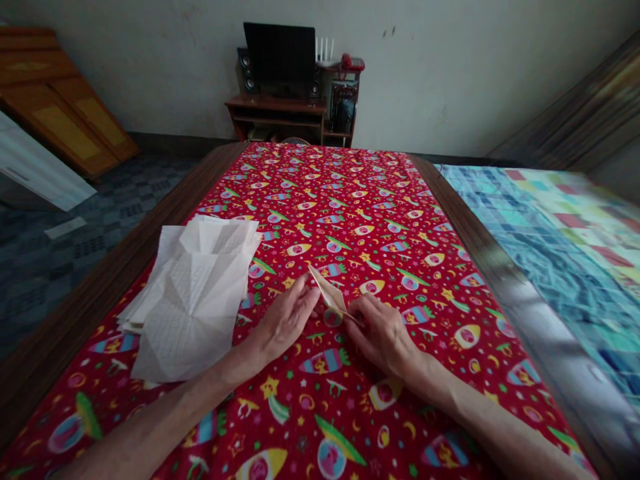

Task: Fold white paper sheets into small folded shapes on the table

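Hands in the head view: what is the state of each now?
Left hand: closed on the small folded cream paper piece, left edge.
Right hand: closed on the same paper piece, lower right end.

Single head cam, worn by the person, pitched forward and down along the red patterned tablecloth [350, 200]. Close range: left hand [285, 320] and right hand [383, 333] on the folded paper [330, 293] sit lower centre, forearms run off the bottom edge. Wide lens, edges bend; far wall [450, 80] with the desk [275, 110] tops the frame.
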Demonstrator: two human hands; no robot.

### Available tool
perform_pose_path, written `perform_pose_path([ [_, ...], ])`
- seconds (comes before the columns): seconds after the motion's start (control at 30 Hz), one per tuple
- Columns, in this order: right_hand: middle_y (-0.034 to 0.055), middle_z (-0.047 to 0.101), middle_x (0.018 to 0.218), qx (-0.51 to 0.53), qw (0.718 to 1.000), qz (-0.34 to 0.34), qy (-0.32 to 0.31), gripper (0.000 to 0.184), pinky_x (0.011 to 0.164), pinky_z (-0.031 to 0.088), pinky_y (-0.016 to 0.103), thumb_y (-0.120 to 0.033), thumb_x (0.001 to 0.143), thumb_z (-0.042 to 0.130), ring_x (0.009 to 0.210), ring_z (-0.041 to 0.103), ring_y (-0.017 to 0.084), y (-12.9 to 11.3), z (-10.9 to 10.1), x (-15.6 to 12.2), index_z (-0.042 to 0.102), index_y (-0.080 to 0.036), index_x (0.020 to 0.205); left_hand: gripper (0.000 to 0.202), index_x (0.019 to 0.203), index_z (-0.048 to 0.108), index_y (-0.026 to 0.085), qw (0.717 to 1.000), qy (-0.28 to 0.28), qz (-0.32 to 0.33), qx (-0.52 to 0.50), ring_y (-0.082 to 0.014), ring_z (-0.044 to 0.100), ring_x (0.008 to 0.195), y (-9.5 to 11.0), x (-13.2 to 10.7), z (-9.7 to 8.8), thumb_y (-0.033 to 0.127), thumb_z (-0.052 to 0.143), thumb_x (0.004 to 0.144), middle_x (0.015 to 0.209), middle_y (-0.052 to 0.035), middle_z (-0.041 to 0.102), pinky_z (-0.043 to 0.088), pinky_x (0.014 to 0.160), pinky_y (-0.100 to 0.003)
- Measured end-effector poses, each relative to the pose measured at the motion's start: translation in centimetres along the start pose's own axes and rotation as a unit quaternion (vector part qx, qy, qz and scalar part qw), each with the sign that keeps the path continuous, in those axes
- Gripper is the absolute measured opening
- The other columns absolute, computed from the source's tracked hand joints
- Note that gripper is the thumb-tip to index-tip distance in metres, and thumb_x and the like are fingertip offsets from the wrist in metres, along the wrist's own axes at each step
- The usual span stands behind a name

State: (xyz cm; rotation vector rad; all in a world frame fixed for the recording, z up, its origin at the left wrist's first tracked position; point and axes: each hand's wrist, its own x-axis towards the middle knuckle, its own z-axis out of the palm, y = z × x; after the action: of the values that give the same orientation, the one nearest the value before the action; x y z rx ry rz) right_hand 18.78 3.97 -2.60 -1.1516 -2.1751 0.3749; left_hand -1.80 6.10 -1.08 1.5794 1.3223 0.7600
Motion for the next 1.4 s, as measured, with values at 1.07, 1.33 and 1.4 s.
perform_pose_path([
  [1.07,-0.0044,0.051,0.052,0.087,0.972,0.216,-0.019,0.016,0.047,0.031,0.018,-0.022,0.077,0.053,0.046,0.045,0.007,-0.4,0.2,1.5,0.051,-0.018,0.062,0.046,0.127,0.055,0.017,0.985,-0.032,0.095,0.140,-0.0121,0.059,0.061,-0.1,1.1,0.9,0.016,0.050,0.081,0.073,-0.0003,0.066,0.044,0.059,-0.020],
  [1.33,-0.0041,0.051,0.052,0.070,0.976,0.201,-0.034,0.017,0.048,0.031,0.020,-0.021,0.077,0.052,0.047,0.044,0.007,-0.3,0.3,1.5,0.050,-0.018,0.060,0.026,0.095,0.068,0.014,0.986,-0.100,0.025,0.132,-0.0141,0.061,0.069,0.9,1.2,0.0,0.018,0.048,0.079,0.079,-0.0017,0.068,0.045,0.062,-0.019],
  [1.4,-0.0044,0.051,0.052,0.071,0.978,0.194,-0.039,0.017,0.048,0.030,0.020,-0.021,0.078,0.052,0.047,0.043,0.007,-0.3,0.3,1.5,0.051,-0.018,0.061,0.023,0.089,0.067,0.014,0.988,-0.118,0.019,0.094,-0.0146,0.060,0.069,1.0,1.2,-0.1,0.021,0.048,0.079,0.077,-0.0013,0.067,0.045,0.061,-0.019],
])
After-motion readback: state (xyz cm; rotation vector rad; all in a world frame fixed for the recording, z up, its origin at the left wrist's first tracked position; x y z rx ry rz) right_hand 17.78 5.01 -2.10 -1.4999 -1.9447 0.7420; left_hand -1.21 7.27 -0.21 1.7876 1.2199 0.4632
